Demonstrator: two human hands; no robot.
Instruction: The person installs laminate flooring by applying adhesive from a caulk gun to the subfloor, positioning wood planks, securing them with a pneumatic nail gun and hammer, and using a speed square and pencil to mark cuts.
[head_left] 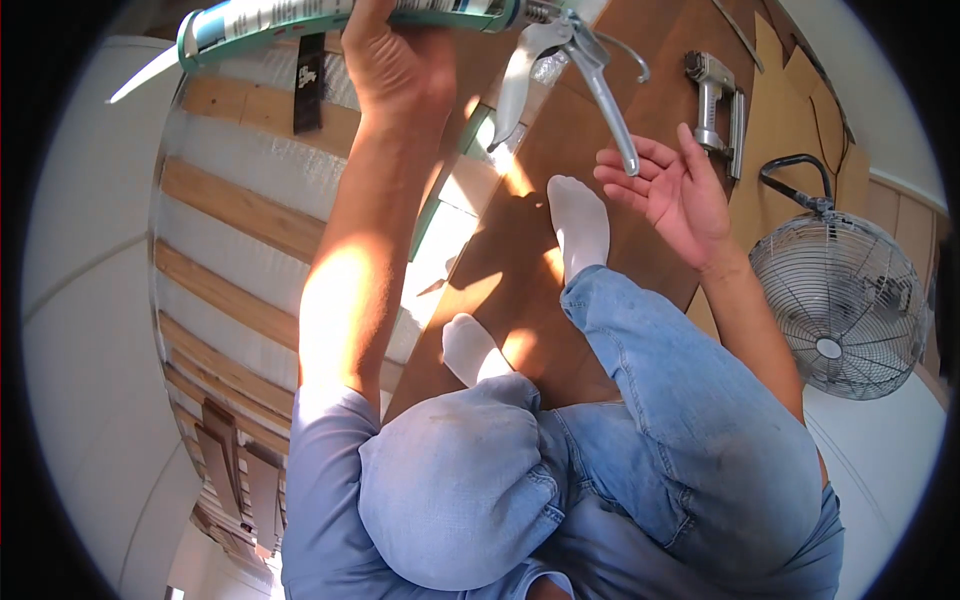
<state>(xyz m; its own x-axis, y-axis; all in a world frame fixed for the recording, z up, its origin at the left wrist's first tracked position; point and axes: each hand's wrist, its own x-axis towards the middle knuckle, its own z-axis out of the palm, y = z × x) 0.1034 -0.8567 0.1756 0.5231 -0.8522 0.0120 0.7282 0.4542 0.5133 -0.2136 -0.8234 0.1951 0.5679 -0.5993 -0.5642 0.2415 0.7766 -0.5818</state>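
Left hand point(395, 60) clenched around barrel of caulking gun point(400, 15), held roughly level at top of view, white nozzle point(145, 75) pointing left over slatted wooden strips point(240, 225); grip at mid-barrel, probably to carry the weight and steady the aim. Right hand point(670, 190) released, palm up, fingers point(625, 165) spread just under tip of the gun's metal handle point(610, 100), touching or nearly so; cannot tell which. Trigger lever point(515, 85) hanging free, apart from both hands. Seated on brown floorboards point(530, 250), knees bent, white socks point(580, 225) below the gun. Nail gun point(715, 95) on floor beyond right hand; wire-cage fan point(840, 310) further right.
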